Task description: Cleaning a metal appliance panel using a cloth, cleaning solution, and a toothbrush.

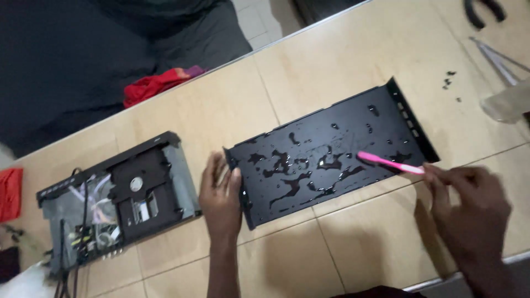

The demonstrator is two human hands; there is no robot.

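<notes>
Nearest the camera, the left hand (221, 196) lies flat with its fingers spread on the tabletop (359, 243), its fingertips pressing against the left end of a black metal cover (326, 157). The right hand (469, 207) is closed in a pinch around the handle of a pink toothbrush (389, 163), whose head rests on the wet inner face of the cover, toward its right side.

The cover lies open side up in the middle of the table, tilted so its right end sits farther away; it has a raised lip along each short end, and puddles and drops of liquid are scattered across it (most of them pooled around its centre).

To the left of the left hand, well apart from the cover, sits an opened black electronics box (118, 201) showing a disc drive, wires and a circuit board.

Farther off, a few small dark screws (448, 81) lie beyond the cover's right end. A red cloth (157, 84) lies past the table's far edge, and dark-handled pliers (483, 11) rest at the top right corner.
</notes>
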